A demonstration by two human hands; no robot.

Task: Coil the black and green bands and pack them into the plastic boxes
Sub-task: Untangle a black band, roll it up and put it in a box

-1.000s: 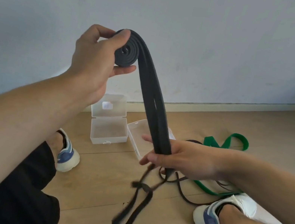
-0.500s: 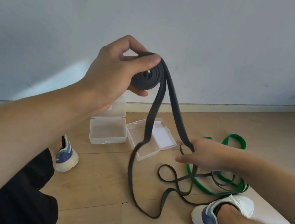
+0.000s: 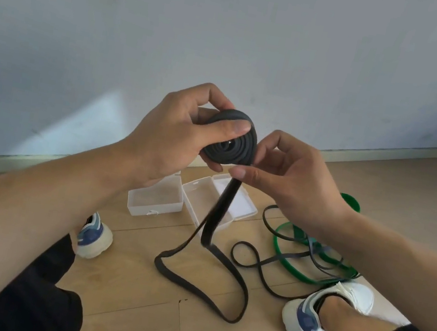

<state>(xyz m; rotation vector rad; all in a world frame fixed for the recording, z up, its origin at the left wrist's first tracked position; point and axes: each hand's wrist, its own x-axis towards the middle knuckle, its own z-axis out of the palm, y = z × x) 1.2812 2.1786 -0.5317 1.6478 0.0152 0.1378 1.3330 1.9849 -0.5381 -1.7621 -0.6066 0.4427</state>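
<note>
My left hand [image 3: 170, 133] grips a wide black band [image 3: 229, 144] that is partly rolled into a tight coil. My right hand [image 3: 288, 177] pinches the same band just below the coil, where it leaves the roll. The loose tail hangs down and lies in a loop on the wooden floor [image 3: 130, 295]. A thin black band [image 3: 258, 265] and a green band [image 3: 298, 270] lie tangled on the floor to the right. Two clear plastic boxes stand open behind the hanging tail: the left box [image 3: 155, 201] and the right box [image 3: 242, 204].
My two feet in white and blue shoes rest on the floor, the left shoe [image 3: 93, 236] near the left box, the right shoe [image 3: 329, 310] beside the green band. A grey wall [image 3: 234, 36] with a pale skirting board rises just behind the boxes.
Both hands came down and closer together. My right hand moved up the band from low on the right to just under the coil. The coil has grown and the tail is shorter.
</note>
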